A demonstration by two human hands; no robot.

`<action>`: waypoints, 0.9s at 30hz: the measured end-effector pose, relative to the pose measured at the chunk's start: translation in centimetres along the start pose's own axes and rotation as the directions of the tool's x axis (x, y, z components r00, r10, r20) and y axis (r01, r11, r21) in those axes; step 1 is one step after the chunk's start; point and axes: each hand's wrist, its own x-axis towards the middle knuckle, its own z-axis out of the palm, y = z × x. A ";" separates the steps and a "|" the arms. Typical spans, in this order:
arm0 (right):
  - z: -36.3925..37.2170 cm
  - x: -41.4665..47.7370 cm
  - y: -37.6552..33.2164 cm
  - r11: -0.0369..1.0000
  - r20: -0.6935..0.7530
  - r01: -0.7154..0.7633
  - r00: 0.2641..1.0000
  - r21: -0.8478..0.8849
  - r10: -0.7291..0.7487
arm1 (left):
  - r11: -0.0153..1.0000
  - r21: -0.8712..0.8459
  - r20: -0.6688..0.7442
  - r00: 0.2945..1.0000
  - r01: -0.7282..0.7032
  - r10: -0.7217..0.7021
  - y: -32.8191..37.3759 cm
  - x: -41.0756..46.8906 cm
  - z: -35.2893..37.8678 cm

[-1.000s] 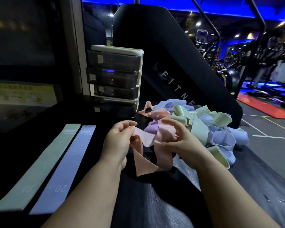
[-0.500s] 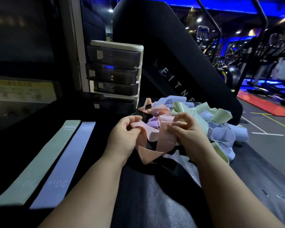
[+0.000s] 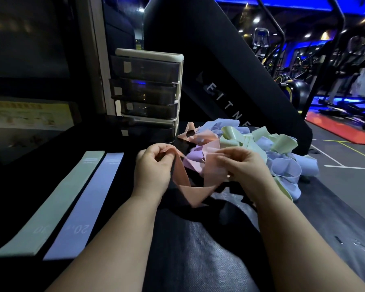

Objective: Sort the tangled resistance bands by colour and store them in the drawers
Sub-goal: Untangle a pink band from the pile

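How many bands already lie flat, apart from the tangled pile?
2. A green band lies far left; a lilac band lies alongside it, on its right. I see no others.

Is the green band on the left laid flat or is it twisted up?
Laid flat. The green band lies straight and spread out beside the lilac band, with no folds or twists and its printed 30 facing up.

drawers (image 3: 144,91): contents unreadable | poster (image 3: 27,116): print blurred | band pile (image 3: 282,144): partly behind right hand (image 3: 247,167)

A pink band (image 3: 190,192) hangs looped beside the tangled pile (image 3: 282,144) (green, lilac, pink), drawers (image 3: 145,91) behind.
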 end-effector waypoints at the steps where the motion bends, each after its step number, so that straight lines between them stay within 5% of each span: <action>1: 0.0 0.0 -0.1 0.999 -0.027 -0.007 1.000 0.050 0.009 | 1.000 0.001 -0.044 0.999 0.010 -0.010 0.1 0.1 -0.1; 6: -0.6 0.4 -0.2 0.996 -0.279 0.060 0.958 -0.062 -0.075 | 0.989 -0.139 -0.175 0.981 0.059 -0.083 0.6 0.4 -0.6; 14: -2.1 1.0 0.6 0.912 -0.429 0.038 0.874 -0.409 -0.229 | 0.973 -0.185 -0.074 0.985 0.138 -0.154 1.4 -0.3 -1.0; 22: -3.7 1.8 1.5 0.972 -0.608 0.051 0.772 -0.227 -0.183 | 0.964 -0.135 -0.046 0.971 0.227 -0.235 1.6 -0.5 -1.1; 27: -4.2 2.5 1.5 0.993 -0.651 0.096 0.758 0.068 -0.029 | 0.938 -0.136 0.007 0.947 0.319 -0.321 2.4 -0.9 -1.9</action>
